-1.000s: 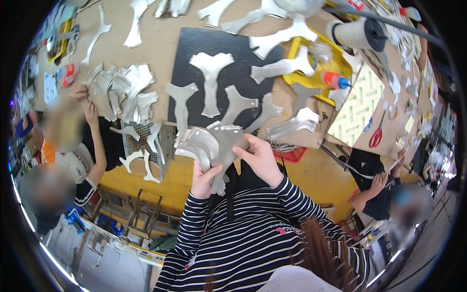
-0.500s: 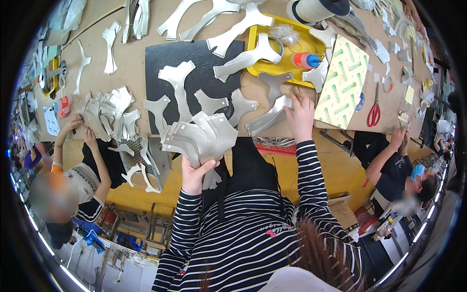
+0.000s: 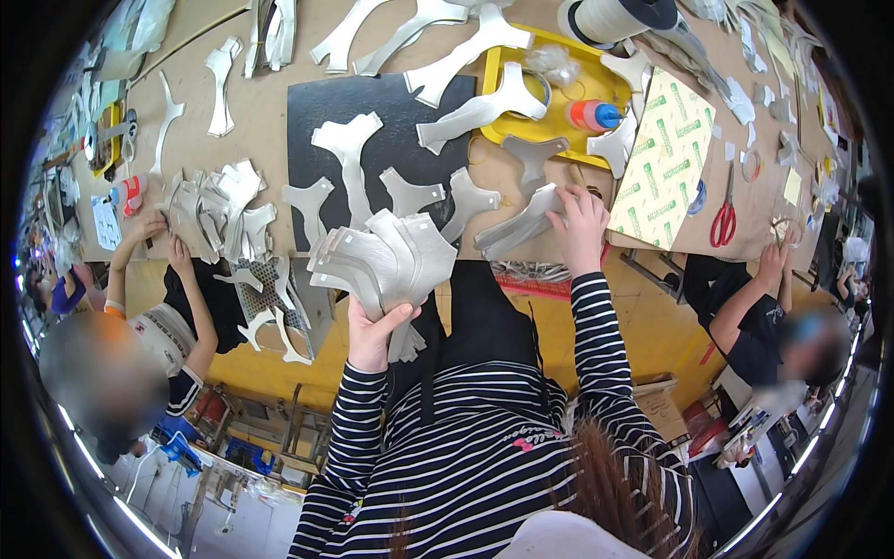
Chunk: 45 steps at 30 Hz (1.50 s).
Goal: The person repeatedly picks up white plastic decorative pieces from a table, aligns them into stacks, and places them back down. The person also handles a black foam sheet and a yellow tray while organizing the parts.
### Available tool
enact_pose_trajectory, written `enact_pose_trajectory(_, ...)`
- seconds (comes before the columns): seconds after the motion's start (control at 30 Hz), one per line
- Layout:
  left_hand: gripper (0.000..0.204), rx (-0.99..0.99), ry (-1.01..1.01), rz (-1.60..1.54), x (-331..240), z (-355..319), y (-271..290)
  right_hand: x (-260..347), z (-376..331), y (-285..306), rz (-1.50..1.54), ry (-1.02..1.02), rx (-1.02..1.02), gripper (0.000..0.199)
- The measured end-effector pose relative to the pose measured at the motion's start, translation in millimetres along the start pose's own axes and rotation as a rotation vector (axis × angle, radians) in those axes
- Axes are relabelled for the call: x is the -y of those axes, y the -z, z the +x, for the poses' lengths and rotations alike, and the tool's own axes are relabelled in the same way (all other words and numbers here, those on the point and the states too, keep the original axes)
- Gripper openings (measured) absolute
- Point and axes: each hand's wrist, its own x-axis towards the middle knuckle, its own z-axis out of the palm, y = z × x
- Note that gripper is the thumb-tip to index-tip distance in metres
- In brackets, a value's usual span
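Brown table (image 3: 261,126), black mat (image 3: 400,126), left hand (image 3: 371,337) clasping fanned silver pieces (image 3: 396,256) by the near edge, right hand (image 3: 585,228) touching a silver stack (image 3: 517,224) near the yellow tray (image 3: 601,82), its grip unclear.

my left hand (image 3: 369,337) grips a fan of silver y-shaped cutouts (image 3: 396,259) by their narrow ends. my right hand (image 3: 581,224) is at one end of a silver stack (image 3: 515,230) on the tan table (image 3: 261,140); whether i pinch it, i cannot tell. more silver pieces (image 3: 350,149) lie on a black mat (image 3: 321,98) ahead. beyond my right hand, a yellow tray (image 3: 596,87) holds a blue-capped red bottle (image 3: 590,115); red-handled scissors (image 3: 724,226) lie farther right.
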Motion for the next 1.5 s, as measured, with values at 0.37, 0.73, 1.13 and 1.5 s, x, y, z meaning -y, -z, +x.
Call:
enact_pose_trajectory(0.37,0.064,-0.054,-0.006,-0.023,2,-2,7,-7,-44,5,-0.027,0.003,-0.148,0.043)
enact_pose_trajectory(0.73,0.064,-0.059,-0.006,-0.048,0,1,3,-17,-72,-17,0.044,-0.114,-0.021,0.040)
enact_pose_trajectory(1.13,0.061,-0.064,-0.045,-0.019,-2,5,-2,-30,-75,-15,0.326,-0.416,-0.109,0.026)
enact_pose_trajectory(1.5,0.059,-0.060,-0.042,-0.052,-1,2,1,-5,-23,-8,-0.124,-0.176,0.044,0.063)
